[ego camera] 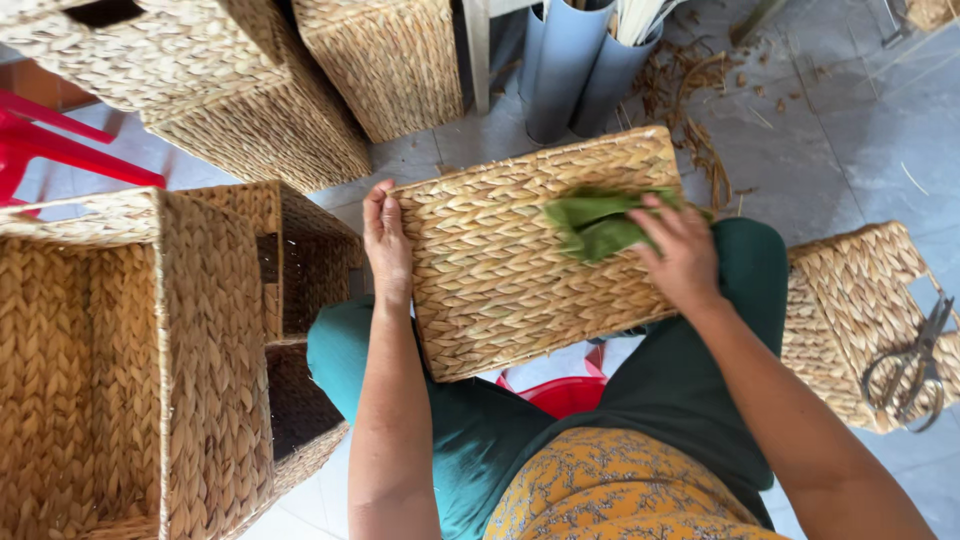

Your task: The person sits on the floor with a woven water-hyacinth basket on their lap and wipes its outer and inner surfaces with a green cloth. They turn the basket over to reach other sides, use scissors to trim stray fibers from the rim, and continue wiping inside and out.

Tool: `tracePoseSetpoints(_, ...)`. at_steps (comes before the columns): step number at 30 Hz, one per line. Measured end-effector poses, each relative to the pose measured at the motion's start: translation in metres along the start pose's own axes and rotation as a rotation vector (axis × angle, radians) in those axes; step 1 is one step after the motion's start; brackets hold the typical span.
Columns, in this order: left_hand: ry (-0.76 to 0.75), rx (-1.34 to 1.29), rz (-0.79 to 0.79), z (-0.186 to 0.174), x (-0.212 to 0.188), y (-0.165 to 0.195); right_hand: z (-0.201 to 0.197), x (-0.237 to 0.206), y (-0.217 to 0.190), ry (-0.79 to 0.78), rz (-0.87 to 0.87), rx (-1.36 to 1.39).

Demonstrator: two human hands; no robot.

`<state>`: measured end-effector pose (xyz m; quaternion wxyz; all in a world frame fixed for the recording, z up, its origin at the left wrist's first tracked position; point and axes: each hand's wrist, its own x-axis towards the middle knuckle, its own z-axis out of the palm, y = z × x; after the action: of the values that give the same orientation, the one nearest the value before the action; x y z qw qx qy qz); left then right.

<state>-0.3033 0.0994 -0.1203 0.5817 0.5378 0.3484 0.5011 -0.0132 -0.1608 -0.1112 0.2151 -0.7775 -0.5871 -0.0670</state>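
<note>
**A green cloth on a woven basket**

A person sits low with a woven basket (520, 260) lying across their knees. The basket is turned so that one flat side faces up. That way the hands can get at the whole side.

The right hand (680, 250) presses down on a green cloth (595, 222). The fingers are bent over the cloth and hold it flat on the weave, near the far edge of the basket. It looks like the cloth is there to rub the basket, though that is only my guess.

The left hand (385, 240) grips the basket's other edge. The thumb lies on top and the fingers curl round the rim. I think this hand keeps the basket from sliding while the other hand pushes.

The knees in green trousers (700, 370) work like a desk here, since the basket rests on them and not on the floor.

Past the right hand, well apart from it, sits a smaller woven box (850, 300) with scissors (915, 365) lying on top, easy to grab. Beside the left hand stand open baskets (130, 350), with more of them (250, 90) stacked beyond.

The floor (830, 140) is pale grey tile. Dry bits of straw (690, 100) are scattered on it beyond the basket. Grey tubes (575, 65) stand there too. A red seat (565, 395) peeks out under the person, and a red chair (50, 150) shows far beyond the left hand
</note>
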Motion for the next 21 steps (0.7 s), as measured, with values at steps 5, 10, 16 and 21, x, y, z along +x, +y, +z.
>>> tracePoseSetpoints(5,0.048,0.084,-0.01,0.001,0.003,0.0,0.017,0.011,-0.012,0.1,0.049,0.073)
tracePoseSetpoints(10,0.035,0.113,0.095,0.002,0.002,0.001,0.046,0.029,-0.115,0.021,-0.197,0.175)
tracePoseSetpoints(16,0.009,0.032,0.044,0.006,0.006,0.0,0.044,0.066,-0.194,-0.227,-0.424,0.349)
tracePoseSetpoints(21,0.0,0.003,0.034,0.01,0.003,0.005,0.034,0.065,-0.139,-0.079,-0.36,0.238)
